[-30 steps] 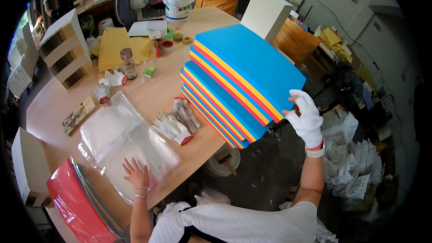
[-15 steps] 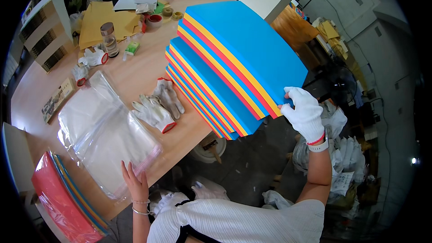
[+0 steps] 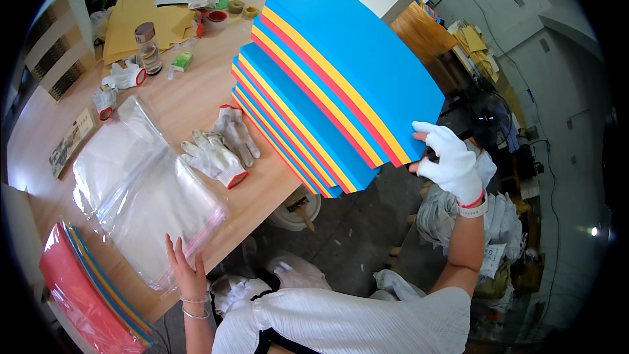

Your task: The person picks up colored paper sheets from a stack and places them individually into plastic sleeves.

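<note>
Foam sheets (image 3: pixel 341 85), a thick stack of blue, yellow and red layers, are up off the table, and the right hand (image 3: pixel 451 160) in its white glove has them pinched at the lower right corner, gloved fingers (image 3: pixel 438 132) curled over the top blue sheet with the thumb under the edge. The stack fans out from that grip toward ten o'clock, its far end hanging over the wooden table (image 3: pixel 190 101). Over at eight o'clock from there, the bare left hand (image 3: pixel 185 269) lies flat with fingers spread and loose, gripping nothing, pressing on the near edge of a clear plastic bag (image 3: pixel 160 213) at the table's front rim. A second clear bag (image 3: pixel 111 154) sits just beyond it at eleven o'clock. Between the bags and the stack lies a pair of white work gloves (image 3: pixel 219 147) with red cuffs. At seven o'clock from the bare hand, a bagged bundle of red, blue and yellow sheets (image 3: pixel 85 288) rests at the table's corner. Farther back, at twelve o'clock, a small glass jar (image 3: pixel 149 48) stands near yellow envelopes (image 3: pixel 144 23) and more crumpled gloves (image 3: pixel 121 78).
</note>
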